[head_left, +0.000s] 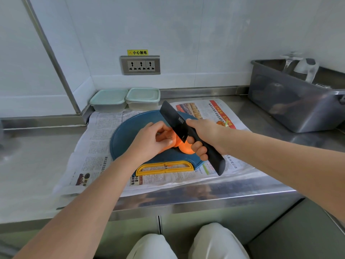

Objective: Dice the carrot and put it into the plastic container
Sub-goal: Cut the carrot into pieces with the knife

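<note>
Cutting the carrot on the blue board

Left hand (149, 140) pins the carrot (183, 148) on the cutting board (127, 131); right hand (203, 135) grips the black cleaver (174, 124). Best tuck fingertips back, slice straight down. Lidded plastic containers (127, 99) wait behind.

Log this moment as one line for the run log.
stage: cutting | left hand: holds carrot on board | right hand: grips knife, blade on carrot | containers: lidded, none diced yet
</note>
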Action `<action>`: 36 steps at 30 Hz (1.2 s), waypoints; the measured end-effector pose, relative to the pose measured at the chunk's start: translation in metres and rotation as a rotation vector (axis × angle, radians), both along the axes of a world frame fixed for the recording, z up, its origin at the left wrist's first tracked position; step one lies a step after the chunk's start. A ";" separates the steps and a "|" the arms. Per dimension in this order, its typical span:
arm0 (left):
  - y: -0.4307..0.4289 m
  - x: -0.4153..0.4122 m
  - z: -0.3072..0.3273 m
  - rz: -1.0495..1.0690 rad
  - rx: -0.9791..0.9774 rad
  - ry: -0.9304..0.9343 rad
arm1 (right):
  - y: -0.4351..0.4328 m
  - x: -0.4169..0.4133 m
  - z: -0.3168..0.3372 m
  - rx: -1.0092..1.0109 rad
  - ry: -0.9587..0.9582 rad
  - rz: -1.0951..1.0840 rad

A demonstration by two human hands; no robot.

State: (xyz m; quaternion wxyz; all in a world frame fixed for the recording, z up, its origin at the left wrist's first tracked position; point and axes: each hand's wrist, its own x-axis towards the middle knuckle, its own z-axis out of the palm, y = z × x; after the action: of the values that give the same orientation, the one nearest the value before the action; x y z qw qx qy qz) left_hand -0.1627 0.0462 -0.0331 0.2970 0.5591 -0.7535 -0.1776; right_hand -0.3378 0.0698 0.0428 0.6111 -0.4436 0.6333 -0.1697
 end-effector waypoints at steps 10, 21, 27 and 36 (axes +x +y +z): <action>-0.001 -0.001 -0.002 -0.028 -0.009 0.030 | 0.000 0.008 -0.006 0.017 0.031 -0.021; -0.006 0.001 -0.002 -0.060 -0.023 0.045 | -0.008 0.017 -0.011 0.024 0.074 -0.025; -0.008 0.003 -0.004 -0.062 -0.014 0.060 | -0.014 0.022 -0.019 0.041 0.054 -0.036; -0.012 0.004 -0.007 -0.056 -0.035 0.040 | -0.017 0.033 -0.034 0.060 0.047 -0.086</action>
State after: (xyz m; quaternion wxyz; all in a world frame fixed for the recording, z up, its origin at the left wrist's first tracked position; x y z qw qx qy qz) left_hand -0.1585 0.0345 -0.0398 0.3165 0.5289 -0.7657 -0.1839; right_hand -0.3044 0.0529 0.0083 0.6012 -0.4011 0.6709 -0.1661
